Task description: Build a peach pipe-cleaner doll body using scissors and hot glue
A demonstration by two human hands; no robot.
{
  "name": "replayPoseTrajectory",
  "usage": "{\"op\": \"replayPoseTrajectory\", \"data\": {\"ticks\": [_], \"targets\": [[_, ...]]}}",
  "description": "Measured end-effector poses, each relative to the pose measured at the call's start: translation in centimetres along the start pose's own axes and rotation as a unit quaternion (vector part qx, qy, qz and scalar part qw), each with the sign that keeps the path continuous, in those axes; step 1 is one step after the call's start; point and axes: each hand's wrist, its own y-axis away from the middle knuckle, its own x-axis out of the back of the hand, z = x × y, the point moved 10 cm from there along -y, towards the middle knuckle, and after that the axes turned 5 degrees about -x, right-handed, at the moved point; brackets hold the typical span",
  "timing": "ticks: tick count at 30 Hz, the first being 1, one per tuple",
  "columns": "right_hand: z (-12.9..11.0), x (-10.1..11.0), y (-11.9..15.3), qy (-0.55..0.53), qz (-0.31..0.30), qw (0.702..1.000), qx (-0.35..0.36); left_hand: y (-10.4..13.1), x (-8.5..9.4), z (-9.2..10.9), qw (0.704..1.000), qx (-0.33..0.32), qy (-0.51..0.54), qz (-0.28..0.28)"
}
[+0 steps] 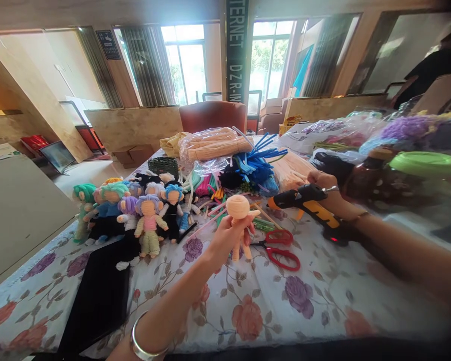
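My left hand (pixel 233 235) is closed around a plain peach doll body (pixel 237 206) with a round head, bare arms and two legs, held upright above the table. At the right, my right hand (pixel 326 193) grips a black and orange glue gun (pixel 310 199), its orange nozzle pointing left toward the doll. A small red light glows low on the gun. The fingers behind the gun are partly hidden. Red-handled scissors (pixel 283 249) lie on the cloth just right of the doll.
Several finished dolls (pixel 148 220) stand at the left beside a black flat item (pixel 97 291). Bundles of blue pipe cleaners (pixel 257 165), peach pipe cleaners (pixel 291 170) and a wrapped peach bundle (pixel 214 143) lie behind. A jar with a green lid (pixel 424 163) stands right, on the flowered tablecloth (pixel 248 321).
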Motion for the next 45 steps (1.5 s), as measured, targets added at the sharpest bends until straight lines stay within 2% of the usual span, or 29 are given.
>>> {"op": "replayPoseTrajectory", "data": {"ticks": [4, 7, 8, 10, 12, 15, 18, 21, 22, 24, 27, 32, 37, 39, 43, 45], "targets": [[1.4, 2.4, 0.2, -0.086, 0.066, 0.992, -0.058, 0.1, 0.0, 0.0, 1.0, -0.001, -0.016, -0.006], [1.5, 5.8, 0.3, -0.138, 0.13, 0.977, -0.095, 0.0, 0.1, -0.2, 1.0, -0.01, -0.003, -0.004], [1.4, 7.3, 0.4, -0.157, 0.158, 0.969, -0.108, -0.1, 0.2, -0.2, 1.0, -0.014, 0.006, -0.001], [1.6, 10.7, 0.9, -0.258, 0.243, 0.925, -0.133, -0.3, 0.5, -0.4, 1.0, -0.018, 0.021, 0.009], [0.2, 13.7, 1.4, -0.274, 0.289, 0.91, -0.115, -0.5, 0.7, -0.5, 0.999, -0.023, 0.044, 0.019], [-3.6, 16.1, 2.2, -0.265, 0.258, 0.928, -0.051, -0.7, 0.8, -0.2, 0.993, -0.03, 0.114, 0.025], [-7.9, 16.6, 3.9, -0.207, 0.208, 0.956, 0.009, -0.7, 0.5, 0.2, 0.982, -0.023, 0.189, 0.015], [-12.4, 14.2, 5.6, -0.159, 0.116, 0.973, 0.118, -0.6, 0.1, 0.5, 0.972, -0.008, 0.235, -0.004], [-14.0, 12.5, 6.3, -0.144, 0.06, 0.973, 0.17, -0.5, -0.1, 0.6, 0.97, -0.003, 0.243, -0.01], [-16.3, 9.6, 7.6, -0.123, -0.009, 0.961, 0.249, -0.4, -0.2, 0.8, 0.967, 0.002, 0.255, -0.02], [-18.3, 5.2, 8.9, -0.092, -0.091, 0.947, 0.293, -0.3, -0.5, 0.8, 0.96, 0.01, 0.277, -0.031], [-19.5, -0.2, 9.8, -0.099, -0.209, 0.941, 0.247, -0.5, 0.2, 1.3, 0.964, -0.011, 0.266, 0.01], [-18.7, -3.2, 10.0, -0.146, -0.256, 0.943, 0.157, -0.5, 1.2, 1.3, 0.968, -0.03, 0.24, 0.062], [-18.3, -4.1, 10.3, -0.215, -0.283, 0.928, 0.113, -0.4, 1.2, 1.5, 0.97, -0.043, 0.232, 0.058], [-18.5, -5.0, 11.1, -0.373, -0.319, 0.87, 0.049, -0.4, 0.0, 1.4, 0.972, -0.046, 0.229, 0.009], [-18.6, -4.9, 11.3, -0.394, -0.307, 0.865, 0.044, -0.4, -0.7, 1.3, 0.973, -0.042, 0.225, -0.025]]}}
